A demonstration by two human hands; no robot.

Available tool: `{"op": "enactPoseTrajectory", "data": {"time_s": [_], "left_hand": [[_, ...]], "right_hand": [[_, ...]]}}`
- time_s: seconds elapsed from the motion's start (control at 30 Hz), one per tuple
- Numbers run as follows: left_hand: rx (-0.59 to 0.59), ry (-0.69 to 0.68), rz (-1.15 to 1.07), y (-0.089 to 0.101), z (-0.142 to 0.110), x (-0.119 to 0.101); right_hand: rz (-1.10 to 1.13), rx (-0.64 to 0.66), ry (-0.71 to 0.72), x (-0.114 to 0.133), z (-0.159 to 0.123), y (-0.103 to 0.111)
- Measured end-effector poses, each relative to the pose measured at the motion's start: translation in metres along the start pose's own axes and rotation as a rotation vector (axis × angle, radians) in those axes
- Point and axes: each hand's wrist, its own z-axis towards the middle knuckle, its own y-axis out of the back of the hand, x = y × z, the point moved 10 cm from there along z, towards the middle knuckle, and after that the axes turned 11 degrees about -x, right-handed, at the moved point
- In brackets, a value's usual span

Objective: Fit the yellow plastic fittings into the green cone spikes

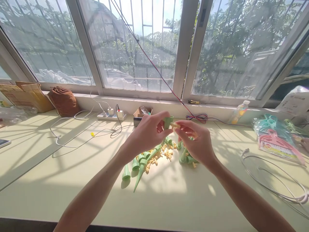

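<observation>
My left hand [155,127] is closed around a green plastic cone-shaped piece [168,121], raised above the table. In my right hand [195,137], thumb and fingers pinch a small yellow plastic piece [175,125], whose tip meets the side of the green piece. Whether it sits in a hole there I cannot tell. Below my hands lies a spread of small yellow pieces [168,154]. Several green cones [135,164] lie or stand to their left, one long and pointed [139,177]. More green cones [189,159] are under my right hand, partly hidden by it.
Along the window sit a brown cloth bag [64,101], a power strip [112,115], a small open box [143,113] and a bottle [240,112]. At right are a bagged pink dustpan and brush [277,143] and a coiled white cable [270,177]. A phone [4,142] lies far left.
</observation>
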Motion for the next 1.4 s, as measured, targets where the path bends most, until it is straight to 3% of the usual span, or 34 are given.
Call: {"op": "enactPoseTrajectory", "data": {"time_s": [0.2,0.47,1.4], "left_hand": [[0.007,0.004,-0.002,-0.0005,-0.0005,-0.0006],[-0.009,-0.023,0.007,0.0003,-0.0002,-0.0028],[0.001,0.010,-0.023,-0.0009,0.0004,-0.0014]], "right_hand": [[0.088,0.017,-0.034,-0.0024,0.0001,-0.0023],[0.032,0.064,-0.041,-0.0033,-0.0008,-0.0061],[0.009,0.033,0.000,-0.0040,-0.0013,-0.0041]]}}
